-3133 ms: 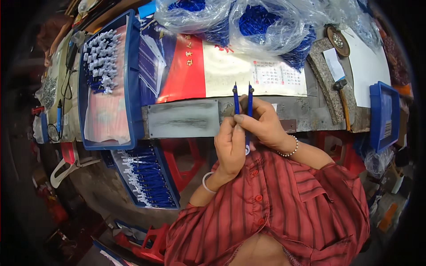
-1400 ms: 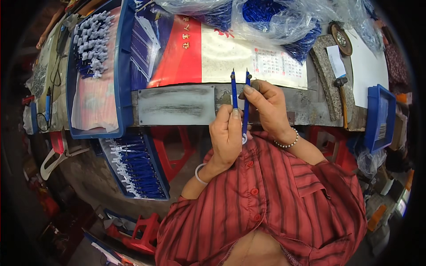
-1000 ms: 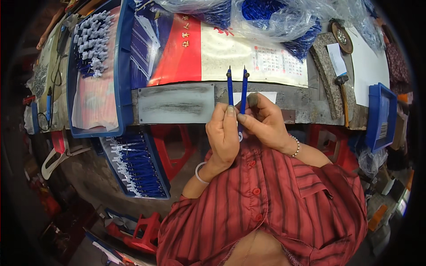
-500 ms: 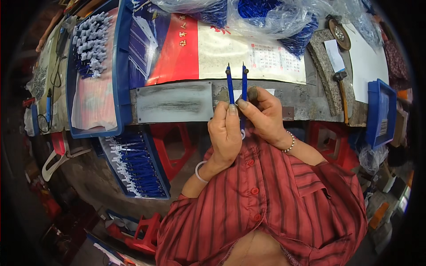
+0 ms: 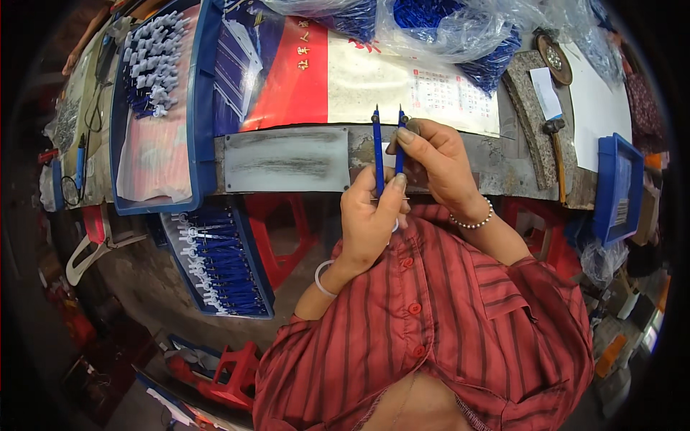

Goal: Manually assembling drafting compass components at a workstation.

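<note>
A blue drawing compass (image 5: 378, 151) stands between my hands with its two legs spread apart and its points up. My left hand (image 5: 370, 212) is closed round the lower part of the legs, and a bit of white shows beneath its fingers. Thumb and fingers of my right hand (image 5: 438, 161) pinch the upper end of the right leg, by the small dark screw at its tip. The compass's head is mostly hidden by my left hand. Behind the legs lies a grey metal plate (image 5: 286, 159) on the bench.
A blue tray (image 5: 203, 136) at the left holds several compasses with white heads; a lower blue crate (image 5: 260, 276) holds more. Bags of blue parts (image 5: 496, 61) lie at the back on a calendar sheet (image 5: 359, 79). A hammer (image 5: 557, 154) and blue bin (image 5: 619, 187) are at right.
My right hand has moved up the right leg from its middle to the screw near the tip. My left hand still grips the compass, its thumb now shifted toward the right leg.
</note>
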`<state>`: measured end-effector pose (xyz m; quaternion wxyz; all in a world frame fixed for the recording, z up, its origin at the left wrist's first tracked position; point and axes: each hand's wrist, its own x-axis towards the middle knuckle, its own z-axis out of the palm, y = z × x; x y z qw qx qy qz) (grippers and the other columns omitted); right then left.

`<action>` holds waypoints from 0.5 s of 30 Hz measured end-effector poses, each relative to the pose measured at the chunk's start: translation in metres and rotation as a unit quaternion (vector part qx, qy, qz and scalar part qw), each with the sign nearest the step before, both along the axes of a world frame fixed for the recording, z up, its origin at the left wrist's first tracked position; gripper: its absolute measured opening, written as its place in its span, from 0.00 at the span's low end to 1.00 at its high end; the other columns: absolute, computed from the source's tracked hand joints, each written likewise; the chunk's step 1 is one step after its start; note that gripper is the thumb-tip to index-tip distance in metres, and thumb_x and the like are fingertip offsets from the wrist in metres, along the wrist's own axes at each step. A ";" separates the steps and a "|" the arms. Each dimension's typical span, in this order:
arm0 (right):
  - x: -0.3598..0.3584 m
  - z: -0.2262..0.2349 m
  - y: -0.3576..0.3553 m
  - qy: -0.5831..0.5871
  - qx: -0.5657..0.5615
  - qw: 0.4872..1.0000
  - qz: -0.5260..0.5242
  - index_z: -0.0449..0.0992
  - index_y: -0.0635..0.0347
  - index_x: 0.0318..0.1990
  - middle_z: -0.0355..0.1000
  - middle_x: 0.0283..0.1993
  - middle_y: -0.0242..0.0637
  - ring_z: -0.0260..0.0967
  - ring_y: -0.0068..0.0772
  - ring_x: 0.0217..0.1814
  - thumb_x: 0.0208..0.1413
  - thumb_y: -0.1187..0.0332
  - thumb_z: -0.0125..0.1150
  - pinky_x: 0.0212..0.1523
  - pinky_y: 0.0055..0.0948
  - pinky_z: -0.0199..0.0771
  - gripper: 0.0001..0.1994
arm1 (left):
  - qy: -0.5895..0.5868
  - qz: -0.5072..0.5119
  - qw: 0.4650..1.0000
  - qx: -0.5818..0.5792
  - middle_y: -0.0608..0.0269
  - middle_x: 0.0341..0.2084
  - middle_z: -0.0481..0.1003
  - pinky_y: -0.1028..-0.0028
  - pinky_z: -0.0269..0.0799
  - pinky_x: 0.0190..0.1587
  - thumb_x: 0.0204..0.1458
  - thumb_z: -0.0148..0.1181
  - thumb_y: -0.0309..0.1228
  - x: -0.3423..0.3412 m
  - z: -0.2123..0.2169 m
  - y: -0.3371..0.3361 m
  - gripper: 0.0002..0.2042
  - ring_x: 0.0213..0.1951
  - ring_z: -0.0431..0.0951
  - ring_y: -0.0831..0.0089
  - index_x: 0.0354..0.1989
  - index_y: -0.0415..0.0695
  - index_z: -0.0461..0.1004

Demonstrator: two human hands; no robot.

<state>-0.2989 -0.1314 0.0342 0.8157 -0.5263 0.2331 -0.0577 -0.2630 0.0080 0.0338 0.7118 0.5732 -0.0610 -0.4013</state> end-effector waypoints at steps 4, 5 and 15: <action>0.000 -0.001 -0.001 -0.007 0.001 1.000 0.002 0.74 0.61 0.31 0.63 0.19 0.21 0.52 0.09 0.16 0.60 0.62 0.53 0.17 0.12 0.48 0.12 | -0.022 0.000 1.000 -0.005 0.66 0.16 0.70 0.82 0.63 0.19 0.56 0.53 0.28 -0.003 -0.004 0.001 0.06 0.15 0.68 0.84 0.32 0.37 0.67; 0.000 -0.002 -0.001 -0.010 -0.001 1.000 0.002 0.74 0.61 0.31 0.62 0.18 0.21 0.52 0.09 0.16 0.60 0.62 0.53 0.18 0.12 0.48 0.12 | -0.022 -0.002 1.000 0.004 0.66 0.16 0.70 0.82 0.64 0.19 0.56 0.53 0.28 -0.004 -0.004 0.002 0.06 0.15 0.69 0.84 0.32 0.37 0.67; -0.003 0.000 -0.004 -0.016 -0.030 0.999 -0.009 0.74 0.61 0.31 0.61 0.18 0.21 0.54 0.10 0.18 0.60 0.63 0.53 0.19 0.13 0.50 0.11 | -0.046 0.003 0.998 0.035 0.64 0.16 0.72 0.82 0.65 0.18 0.55 0.55 0.28 -0.005 0.000 -0.002 0.08 0.16 0.71 0.82 0.29 0.37 0.67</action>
